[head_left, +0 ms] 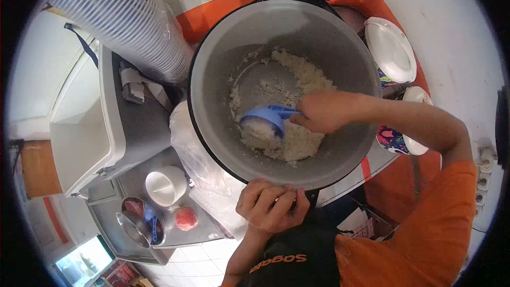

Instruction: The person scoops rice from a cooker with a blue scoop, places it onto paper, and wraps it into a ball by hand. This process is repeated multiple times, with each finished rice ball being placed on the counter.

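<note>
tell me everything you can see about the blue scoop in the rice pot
The blue scoop looks like smooth plastic, with a rounded bowl and a short flat handle. It lies tilted inside the big grey pot, bowl pushed into the white rice and partly filled with it. The right hand grips its handle; the left hand rests on the pot's near rim.

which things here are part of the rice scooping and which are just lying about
In use: right hand, blue scoop, rice, big pot, left hand on its rim.
Lying about: stacked cups, white bowl, white lid.
</note>
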`<action>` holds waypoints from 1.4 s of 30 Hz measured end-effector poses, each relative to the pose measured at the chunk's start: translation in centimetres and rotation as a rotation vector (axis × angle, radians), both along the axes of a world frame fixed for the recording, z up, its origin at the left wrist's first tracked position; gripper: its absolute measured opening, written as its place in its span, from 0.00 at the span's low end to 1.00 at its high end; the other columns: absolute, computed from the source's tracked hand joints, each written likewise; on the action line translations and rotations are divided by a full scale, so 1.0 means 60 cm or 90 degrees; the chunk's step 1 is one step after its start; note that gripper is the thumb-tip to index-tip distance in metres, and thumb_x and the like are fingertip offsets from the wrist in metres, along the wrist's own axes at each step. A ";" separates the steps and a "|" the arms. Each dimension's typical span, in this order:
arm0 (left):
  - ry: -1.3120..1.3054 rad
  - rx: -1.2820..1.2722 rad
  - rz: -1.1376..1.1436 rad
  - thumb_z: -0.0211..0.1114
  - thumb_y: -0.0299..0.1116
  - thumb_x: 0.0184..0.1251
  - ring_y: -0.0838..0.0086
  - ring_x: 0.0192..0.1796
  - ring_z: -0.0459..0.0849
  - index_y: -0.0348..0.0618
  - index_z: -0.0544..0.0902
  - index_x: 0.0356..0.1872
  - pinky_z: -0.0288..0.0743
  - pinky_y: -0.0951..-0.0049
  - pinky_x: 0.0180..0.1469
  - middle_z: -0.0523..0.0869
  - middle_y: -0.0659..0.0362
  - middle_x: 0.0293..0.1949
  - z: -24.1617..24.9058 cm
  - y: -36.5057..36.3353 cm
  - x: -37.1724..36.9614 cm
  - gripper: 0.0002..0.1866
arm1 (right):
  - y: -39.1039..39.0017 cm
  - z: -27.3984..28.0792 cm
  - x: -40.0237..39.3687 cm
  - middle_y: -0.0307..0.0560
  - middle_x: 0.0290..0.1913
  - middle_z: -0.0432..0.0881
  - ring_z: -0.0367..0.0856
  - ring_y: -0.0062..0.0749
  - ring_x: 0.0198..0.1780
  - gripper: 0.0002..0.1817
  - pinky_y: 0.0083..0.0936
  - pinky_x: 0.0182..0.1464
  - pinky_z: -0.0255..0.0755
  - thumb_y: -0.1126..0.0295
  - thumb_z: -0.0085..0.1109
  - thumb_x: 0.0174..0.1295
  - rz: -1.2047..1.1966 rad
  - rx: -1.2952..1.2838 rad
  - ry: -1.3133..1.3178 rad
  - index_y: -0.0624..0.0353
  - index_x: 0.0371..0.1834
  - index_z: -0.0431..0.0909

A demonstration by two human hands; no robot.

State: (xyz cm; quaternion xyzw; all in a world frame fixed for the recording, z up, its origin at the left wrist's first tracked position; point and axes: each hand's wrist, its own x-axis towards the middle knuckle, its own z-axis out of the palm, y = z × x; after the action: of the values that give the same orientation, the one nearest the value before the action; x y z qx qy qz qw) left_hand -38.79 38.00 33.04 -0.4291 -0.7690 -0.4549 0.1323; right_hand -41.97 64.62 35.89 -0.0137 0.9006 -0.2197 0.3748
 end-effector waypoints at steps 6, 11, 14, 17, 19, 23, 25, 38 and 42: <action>0.004 0.028 0.013 0.74 0.31 0.48 0.66 0.36 0.80 0.51 0.83 0.24 0.74 0.64 0.39 0.81 0.66 0.26 -0.003 0.006 0.002 0.06 | -0.052 -0.065 0.013 0.68 0.34 0.87 0.89 0.62 0.38 0.19 0.52 0.46 0.81 0.62 0.54 0.72 0.281 0.037 -0.029 0.70 0.42 0.88; 0.009 0.059 0.012 0.73 0.29 0.48 0.65 0.33 0.80 0.50 0.82 0.23 0.74 0.66 0.37 0.82 0.64 0.27 -0.005 0.012 0.001 0.06 | -0.050 0.006 0.057 0.60 0.32 0.88 0.88 0.50 0.32 0.22 0.46 0.35 0.81 0.59 0.52 0.75 0.081 -0.028 0.080 0.70 0.43 0.87; 0.019 0.059 -0.007 0.73 0.28 0.46 0.64 0.34 0.82 0.49 0.83 0.25 0.76 0.65 0.37 0.83 0.63 0.29 0.008 0.009 -0.007 0.06 | -0.023 0.012 0.094 0.47 0.24 0.80 0.81 0.37 0.25 0.24 0.35 0.25 0.74 0.52 0.52 0.78 -0.210 -0.277 0.024 0.64 0.40 0.82; 0.004 0.092 -0.057 0.74 0.29 0.45 0.62 0.38 0.84 0.47 0.84 0.31 0.79 0.64 0.41 0.85 0.61 0.33 0.007 -0.005 -0.013 0.10 | -0.030 0.095 0.107 0.38 0.21 0.73 0.70 0.25 0.20 0.23 0.24 0.17 0.63 0.47 0.52 0.79 -0.487 -0.431 -0.186 0.57 0.38 0.76; -0.019 0.151 -0.105 0.74 0.29 0.46 0.58 0.41 0.84 0.46 0.84 0.34 0.80 0.61 0.46 0.85 0.58 0.35 0.002 -0.018 -0.019 0.11 | -0.051 0.134 0.143 0.38 0.20 0.73 0.67 0.22 0.18 0.21 0.21 0.16 0.58 0.48 0.53 0.79 -0.537 -0.528 -0.131 0.54 0.37 0.73; -0.048 0.316 0.037 0.65 0.26 0.54 0.52 0.49 0.80 0.37 0.78 0.41 0.76 0.53 0.55 0.81 0.44 0.42 -0.033 -0.092 0.024 0.13 | -0.136 0.167 0.230 0.36 0.21 0.71 0.62 0.17 0.15 0.19 0.17 0.15 0.53 0.50 0.55 0.79 -0.549 -0.648 -0.068 0.56 0.41 0.74; -0.044 0.278 0.192 0.71 0.28 0.53 0.50 0.50 0.82 0.39 0.77 0.41 0.76 0.54 0.55 0.82 0.48 0.41 -0.087 -0.169 0.065 0.15 | -0.176 0.161 0.279 0.35 0.22 0.70 0.61 0.16 0.15 0.19 0.17 0.15 0.52 0.52 0.56 0.79 -0.547 -0.678 -0.110 0.58 0.45 0.76; -0.356 -0.456 0.276 0.85 0.58 0.46 0.46 0.86 0.49 0.24 0.37 0.82 0.38 0.45 0.86 0.52 0.35 0.83 -0.372 -0.391 0.208 0.78 | -0.429 -0.400 0.289 0.58 0.32 0.85 0.86 0.51 0.29 0.23 0.49 0.43 0.76 0.51 0.55 0.77 0.034 0.058 0.575 0.64 0.54 0.77; -0.389 -0.453 0.282 0.85 0.58 0.45 0.46 0.86 0.49 0.24 0.35 0.81 0.38 0.47 0.86 0.52 0.37 0.84 -0.372 -0.394 0.207 0.79 | -0.468 -0.371 0.238 0.63 0.29 0.87 0.88 0.53 0.29 0.29 0.57 0.55 0.73 0.45 0.55 0.75 0.079 0.051 0.551 0.64 0.38 0.84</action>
State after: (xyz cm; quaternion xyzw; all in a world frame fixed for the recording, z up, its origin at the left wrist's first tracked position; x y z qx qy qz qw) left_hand -26.39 14.38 10.74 -0.1220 -0.9521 -0.2306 -0.1593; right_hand -27.71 36.52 13.61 -0.1436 0.9800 -0.1354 -0.0242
